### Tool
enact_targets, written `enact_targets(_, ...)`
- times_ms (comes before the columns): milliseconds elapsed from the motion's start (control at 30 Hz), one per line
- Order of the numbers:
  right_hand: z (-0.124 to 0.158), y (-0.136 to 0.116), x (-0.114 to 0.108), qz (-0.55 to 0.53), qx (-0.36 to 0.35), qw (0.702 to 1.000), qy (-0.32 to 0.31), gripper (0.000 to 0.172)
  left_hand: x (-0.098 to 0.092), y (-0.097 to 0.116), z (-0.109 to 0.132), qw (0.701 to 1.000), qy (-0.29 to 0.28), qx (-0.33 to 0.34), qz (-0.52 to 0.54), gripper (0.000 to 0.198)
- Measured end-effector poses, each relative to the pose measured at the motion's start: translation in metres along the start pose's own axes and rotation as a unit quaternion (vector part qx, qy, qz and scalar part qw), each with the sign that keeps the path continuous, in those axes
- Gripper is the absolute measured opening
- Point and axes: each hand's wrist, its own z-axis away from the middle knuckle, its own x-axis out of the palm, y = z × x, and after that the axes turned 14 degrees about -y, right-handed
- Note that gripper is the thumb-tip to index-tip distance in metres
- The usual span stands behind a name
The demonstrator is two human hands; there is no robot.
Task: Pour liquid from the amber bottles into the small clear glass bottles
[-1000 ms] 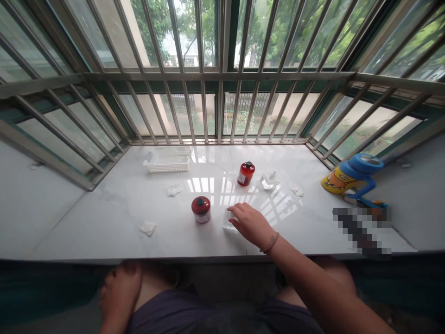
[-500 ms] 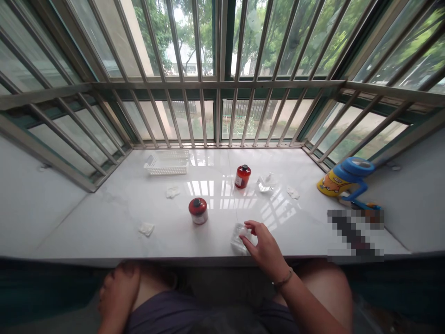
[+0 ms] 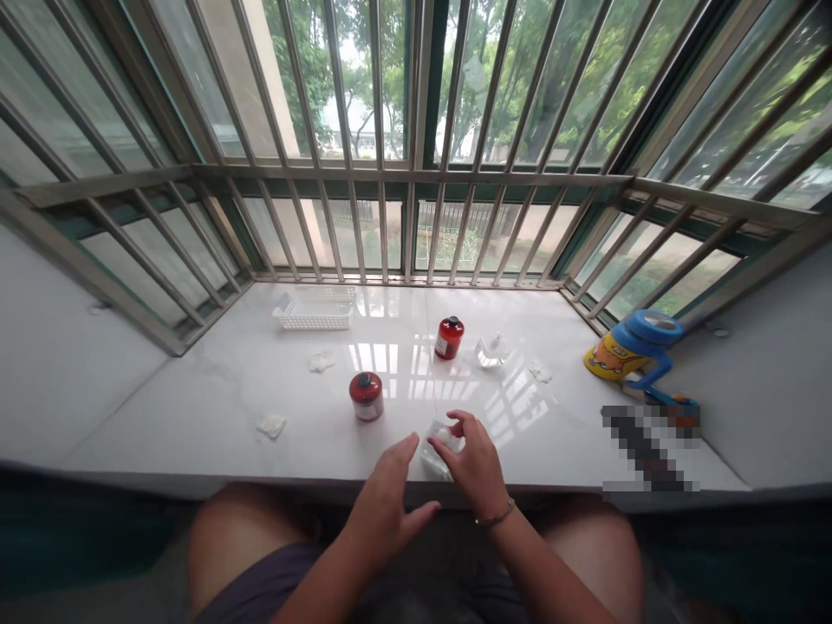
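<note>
The right hand (image 3: 477,470) pinched a clear container (image 3: 433,461) in its fingers (image 3: 458,417); the left hand (image 3: 380,501) hovered nearby, fingers spread; 2 red bottles (image 3: 367,395) bore illegible labels (image 3: 442,346).

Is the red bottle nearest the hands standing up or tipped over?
Upright: the red bottle rests base-down on the counter, with its black cap on top.

White perforated basket (image 3: 315,321), beyond and left of the grip, blue-and-yellow flask (image 3: 627,345), right of it, metal window bars (image 3: 411,176), farthest beyond.
</note>
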Motion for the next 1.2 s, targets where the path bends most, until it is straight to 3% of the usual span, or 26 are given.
enact_targets(133,0.000,0.004,0.001,-0.037,0.006,0.999,0.016,0.042,0.006,0.008,-0.063,0.994,-0.061,0.028,0.083,0.144)
enact_targets(267,-0.001,0.008,-0.004,-0.081,0.008,0.997,0.005,0.039,0.016,-0.007,-0.093,0.985,-0.119,0.017,0.121,0.163)
enact_targets(333,-0.001,0.008,-0.006,-0.095,0.009,0.995,0.000,0.040,0.020,-0.015,-0.096,0.987,-0.119,0.027,0.105,0.159)
enact_targets(500,-0.002,0.009,-0.009,-0.139,0.026,0.990,-0.018,0.051,0.019,-0.019,-0.094,0.992,-0.094,0.025,0.077,0.119)
enact_targets(700,-0.006,0.012,-0.015,-0.173,0.018,0.983,-0.053,0.059,0.008,-0.012,-0.100,0.991,-0.099,0.017,0.090,0.109)
enact_targets(933,-0.006,0.017,-0.030,-0.209,-0.012,0.964,-0.165,0.050,0.011,-0.008,-0.094,0.993,-0.075,0.004,0.087,0.101)
enact_targets(1067,0.002,0.022,-0.025,-0.192,-0.021,0.971,-0.141,0.052,0.015,-0.008,-0.086,0.995,-0.052,-0.002,0.084,0.093)
enact_targets(1200,0.014,0.029,-0.012,-0.236,0.013,0.969,-0.068,0.049,0.015,-0.013,-0.076,0.996,-0.035,-0.006,0.081,0.096)
